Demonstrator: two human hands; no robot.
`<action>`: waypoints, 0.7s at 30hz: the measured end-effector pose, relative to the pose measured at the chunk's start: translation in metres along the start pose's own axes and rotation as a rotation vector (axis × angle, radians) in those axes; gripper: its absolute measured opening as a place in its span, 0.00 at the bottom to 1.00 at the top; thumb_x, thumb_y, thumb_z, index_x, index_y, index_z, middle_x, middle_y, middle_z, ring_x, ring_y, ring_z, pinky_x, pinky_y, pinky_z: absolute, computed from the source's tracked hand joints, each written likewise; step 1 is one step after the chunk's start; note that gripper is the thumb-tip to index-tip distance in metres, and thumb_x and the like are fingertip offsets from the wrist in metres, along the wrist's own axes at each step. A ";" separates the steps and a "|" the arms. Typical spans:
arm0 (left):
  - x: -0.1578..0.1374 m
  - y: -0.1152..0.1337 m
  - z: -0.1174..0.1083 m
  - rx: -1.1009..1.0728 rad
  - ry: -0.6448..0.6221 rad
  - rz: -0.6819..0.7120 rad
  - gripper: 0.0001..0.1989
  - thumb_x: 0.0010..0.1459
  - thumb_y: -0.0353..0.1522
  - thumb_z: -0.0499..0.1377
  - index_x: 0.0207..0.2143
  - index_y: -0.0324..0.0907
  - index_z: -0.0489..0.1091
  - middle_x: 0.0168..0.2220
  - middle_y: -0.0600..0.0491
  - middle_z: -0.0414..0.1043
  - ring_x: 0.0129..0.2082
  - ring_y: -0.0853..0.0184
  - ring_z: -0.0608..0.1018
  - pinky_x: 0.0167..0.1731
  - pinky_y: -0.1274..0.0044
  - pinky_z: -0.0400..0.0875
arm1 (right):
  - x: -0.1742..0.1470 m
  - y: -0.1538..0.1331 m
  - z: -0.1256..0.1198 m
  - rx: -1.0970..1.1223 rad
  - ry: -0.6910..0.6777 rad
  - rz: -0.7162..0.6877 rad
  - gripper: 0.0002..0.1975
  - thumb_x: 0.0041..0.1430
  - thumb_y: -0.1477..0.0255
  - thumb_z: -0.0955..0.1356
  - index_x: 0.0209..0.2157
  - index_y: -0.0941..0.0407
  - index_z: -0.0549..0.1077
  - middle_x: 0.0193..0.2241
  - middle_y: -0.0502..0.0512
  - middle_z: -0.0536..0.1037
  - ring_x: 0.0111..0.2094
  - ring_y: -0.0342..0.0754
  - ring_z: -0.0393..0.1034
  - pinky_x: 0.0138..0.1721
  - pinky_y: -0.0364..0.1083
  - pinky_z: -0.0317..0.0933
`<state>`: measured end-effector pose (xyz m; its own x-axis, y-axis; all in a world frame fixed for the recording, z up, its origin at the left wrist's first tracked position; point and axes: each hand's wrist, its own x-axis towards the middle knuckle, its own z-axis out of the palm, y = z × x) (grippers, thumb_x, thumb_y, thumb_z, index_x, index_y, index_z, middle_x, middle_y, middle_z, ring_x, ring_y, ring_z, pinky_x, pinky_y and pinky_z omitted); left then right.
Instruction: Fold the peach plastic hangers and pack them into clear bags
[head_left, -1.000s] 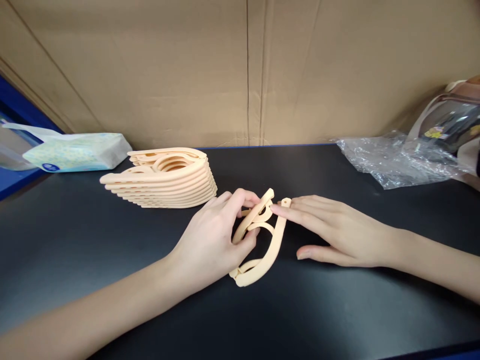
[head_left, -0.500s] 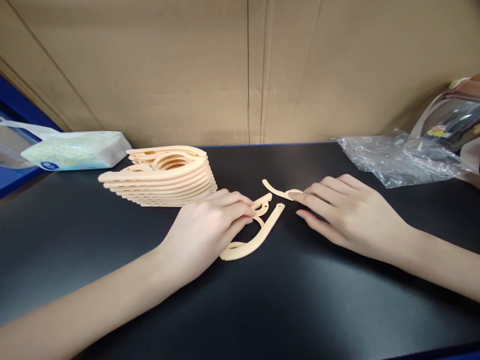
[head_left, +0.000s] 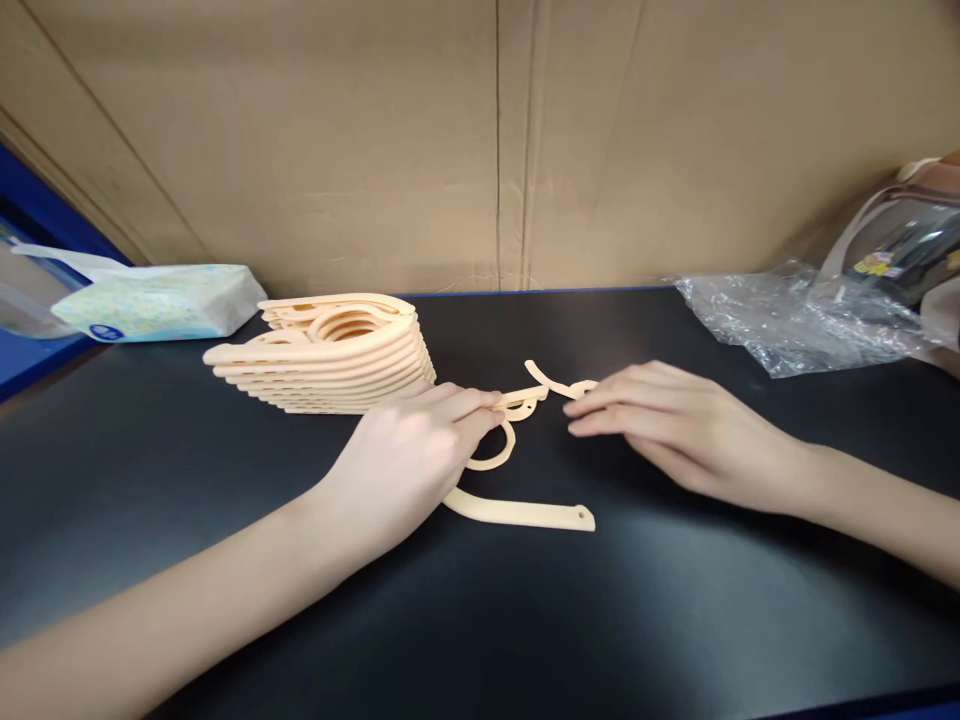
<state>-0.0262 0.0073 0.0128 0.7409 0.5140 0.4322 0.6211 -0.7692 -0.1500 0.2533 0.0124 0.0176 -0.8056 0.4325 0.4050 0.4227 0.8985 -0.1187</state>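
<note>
My left hand (head_left: 409, 450) is closed on a cream plastic folding hanger (head_left: 525, 512) on the black tabletop. One flat arm of the hanger, with a hole at its end, swings out toward the front right. A ring-like curve and a second arm end show beyond my fingers; the rest is hidden under the hand. My right hand (head_left: 675, 425) has its fingers stretched out to the left, apart from the hanger. Behind its fingertips lies a small curved cream hook (head_left: 551, 383), partly covered; whether they touch it I cannot tell.
A neat stack of folded cream hangers (head_left: 322, 350) stands behind my left hand. A tissue pack (head_left: 165, 300) lies at the back left. Crumpled clear plastic (head_left: 787, 315) and a transparent bag (head_left: 911, 235) are at the back right. A cardboard wall (head_left: 360, 140) closes off the back.
The hanger's near arm has swung outward, its end moving toward the front and slightly right. My right hand's fingers have shifted left and a little down. The left hand stays nearly in place.
</note>
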 end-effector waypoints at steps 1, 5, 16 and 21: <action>0.000 0.001 0.000 -0.002 0.005 -0.012 0.14 0.62 0.22 0.51 0.45 0.34 0.76 0.45 0.50 0.80 0.37 0.61 0.81 0.31 0.71 0.76 | -0.002 0.008 0.001 -0.079 0.006 0.023 0.17 0.64 0.83 0.59 0.47 0.59 0.75 0.50 0.58 0.78 0.49 0.49 0.69 0.50 0.49 0.60; 0.002 0.005 0.000 -0.034 -0.012 -0.079 0.16 0.62 0.24 0.49 0.47 0.34 0.74 0.49 0.47 0.78 0.41 0.60 0.80 0.37 0.69 0.76 | -0.008 0.033 0.004 -0.192 -0.037 0.082 0.20 0.63 0.86 0.58 0.46 0.58 0.76 0.48 0.56 0.78 0.46 0.49 0.69 0.49 0.50 0.60; 0.004 0.020 -0.001 -0.382 -0.173 0.054 0.08 0.65 0.34 0.53 0.40 0.40 0.69 0.55 0.43 0.69 0.65 0.61 0.61 0.63 0.68 0.55 | -0.008 0.030 -0.005 -0.281 -0.093 0.110 0.16 0.68 0.76 0.59 0.45 0.58 0.78 0.38 0.57 0.78 0.39 0.51 0.69 0.46 0.52 0.60; 0.004 0.017 0.001 -0.436 -0.241 0.038 0.07 0.67 0.34 0.52 0.37 0.42 0.67 0.55 0.44 0.68 0.68 0.63 0.55 0.66 0.67 0.50 | -0.011 0.036 -0.007 -0.198 -0.127 0.140 0.15 0.68 0.75 0.60 0.43 0.55 0.77 0.43 0.56 0.76 0.43 0.50 0.69 0.48 0.51 0.58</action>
<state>-0.0124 -0.0035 0.0107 0.8308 0.5163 0.2080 0.4662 -0.8496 0.2467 0.2806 0.0390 0.0152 -0.7740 0.5685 0.2790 0.5964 0.8025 0.0192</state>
